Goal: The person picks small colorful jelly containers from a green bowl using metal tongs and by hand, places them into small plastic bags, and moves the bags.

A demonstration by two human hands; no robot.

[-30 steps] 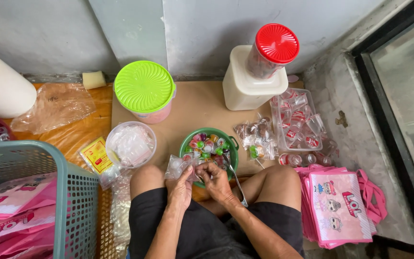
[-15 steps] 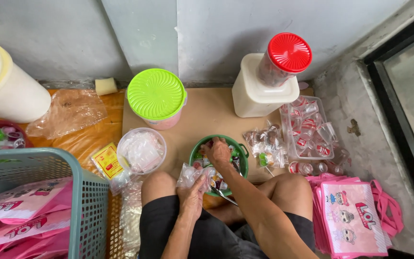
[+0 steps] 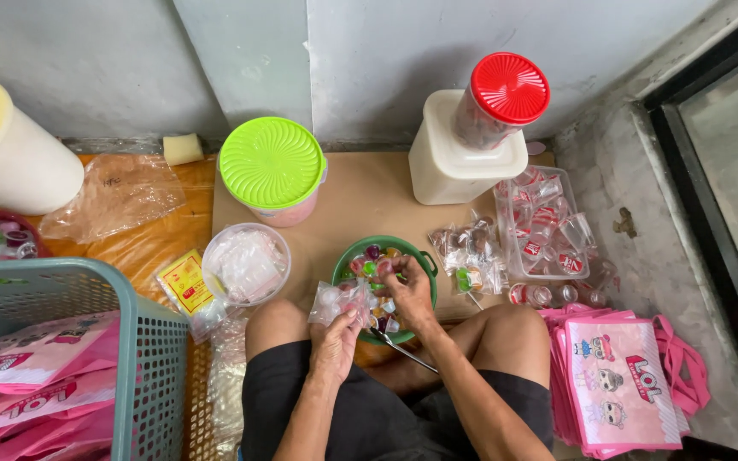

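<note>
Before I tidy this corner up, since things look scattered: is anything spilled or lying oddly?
A few small sealed cups lie loose on the floor outside the clear tray, and a crumpled clear plastic bag sprawls on the orange sheet. Nothing looks spilled or broken.

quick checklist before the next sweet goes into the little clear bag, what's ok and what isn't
1. Left hand grips the clear bag: ok.
2. Bag mouth open enough: cannot tell, plastic is crumpled.
3. Right hand over the green bowl at the sweets: ok.
4. Sweet actually pinched in the fingers: cannot tell.
5. Bowl has sweets left: ok.
6. Filled bags lie beside the bowl, clear of both hands: ok.
</note>
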